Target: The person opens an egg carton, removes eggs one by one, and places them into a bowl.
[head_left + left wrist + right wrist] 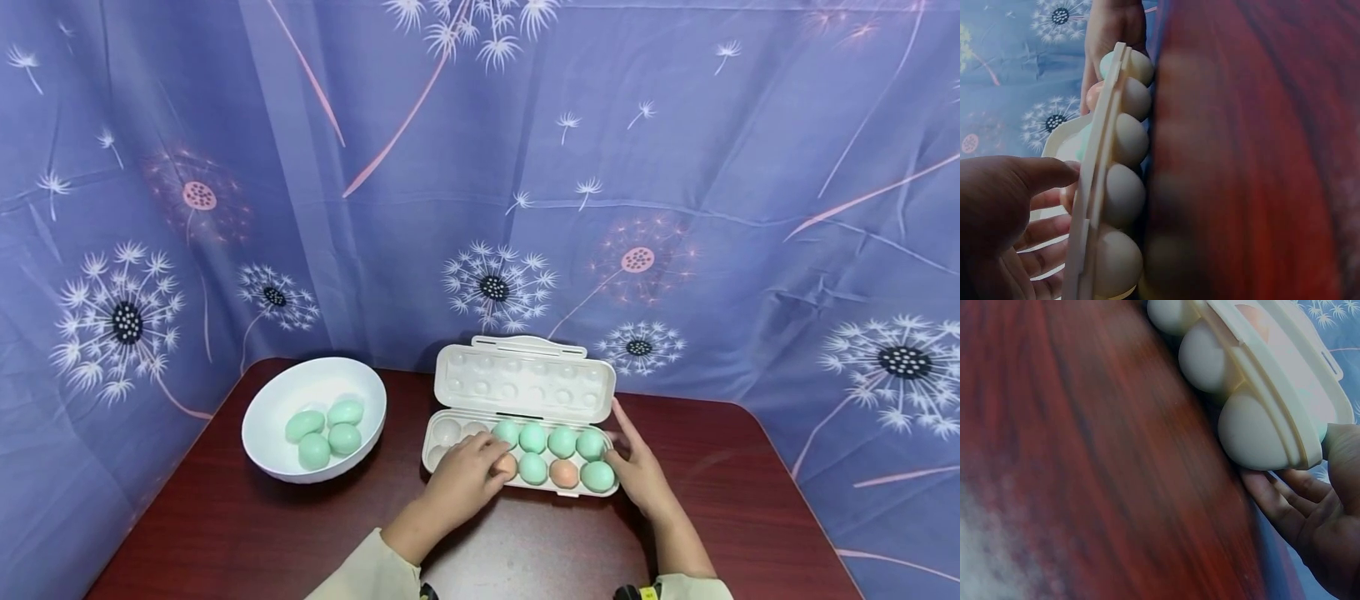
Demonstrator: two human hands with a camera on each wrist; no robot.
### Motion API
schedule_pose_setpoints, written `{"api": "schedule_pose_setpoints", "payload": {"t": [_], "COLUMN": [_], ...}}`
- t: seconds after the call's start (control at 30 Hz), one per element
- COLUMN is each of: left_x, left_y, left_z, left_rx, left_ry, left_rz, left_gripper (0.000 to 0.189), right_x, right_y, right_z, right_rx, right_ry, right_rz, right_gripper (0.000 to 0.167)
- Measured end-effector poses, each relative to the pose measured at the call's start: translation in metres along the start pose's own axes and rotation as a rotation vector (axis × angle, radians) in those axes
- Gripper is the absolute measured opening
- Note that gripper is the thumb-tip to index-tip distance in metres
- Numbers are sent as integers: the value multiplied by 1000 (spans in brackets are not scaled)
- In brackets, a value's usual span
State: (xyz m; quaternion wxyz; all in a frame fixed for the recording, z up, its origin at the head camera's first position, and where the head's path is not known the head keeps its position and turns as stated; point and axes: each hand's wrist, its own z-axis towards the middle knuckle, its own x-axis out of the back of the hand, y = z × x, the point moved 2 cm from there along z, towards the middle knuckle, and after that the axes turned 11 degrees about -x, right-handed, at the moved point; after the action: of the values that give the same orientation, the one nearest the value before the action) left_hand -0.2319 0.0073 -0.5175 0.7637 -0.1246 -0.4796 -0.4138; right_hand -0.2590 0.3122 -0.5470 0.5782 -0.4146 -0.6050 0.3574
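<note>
A white plastic egg carton (pixel 555 492) lies on the table with its lid (pixel 525 385) tipped up at the back. Several pale green eggs (pixel 562 442) fill its right part, along with an orange egg (pixel 564 474) in the front row. My left hand (pixel 463 477) pinches another orange egg (pixel 507 465) in that front row, its thumb by the carton's front rim in the left wrist view. At the carton's right end, my right hand (pixel 641 475) grips the edge, thumb by the corner egg and fingers around the outside of the end cup (pixel 1254 434).
On the left stands a white bowl (pixel 262 446) with several pale green eggs (pixel 314 451) inside. Bare cups (pixel 447 431) show at the carton's left end. The dark red wooden table (pixel 525 550) backs onto a blue dandelion-print curtain (pixel 420 283).
</note>
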Motion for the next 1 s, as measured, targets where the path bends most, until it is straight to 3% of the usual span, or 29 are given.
{"api": "schedule_pose_setpoints", "payload": {"t": [0.27, 0.5, 0.77, 1.0], "left_x": [-3, -4, -4, -2], "left_y": [2, 3, 4, 4], "left_z": [0, 0, -1, -1], "left_rx": [22, 46, 39, 8], "left_ry": [-18, -30, -13, 33], "left_rz": [-50, -98, -98, -45], "left_gripper": [17, 18, 15, 14], "right_x": [0, 0, 0, 0], "right_y": [-2, -2, -1, 0], "right_z": [-1, -2, -1, 0], "right_rx": [12, 23, 29, 29], "right_ry": [3, 2, -2, -9], "right_rz": [1, -2, -5, 1], "right_gripper": [86, 86, 86, 87]}}
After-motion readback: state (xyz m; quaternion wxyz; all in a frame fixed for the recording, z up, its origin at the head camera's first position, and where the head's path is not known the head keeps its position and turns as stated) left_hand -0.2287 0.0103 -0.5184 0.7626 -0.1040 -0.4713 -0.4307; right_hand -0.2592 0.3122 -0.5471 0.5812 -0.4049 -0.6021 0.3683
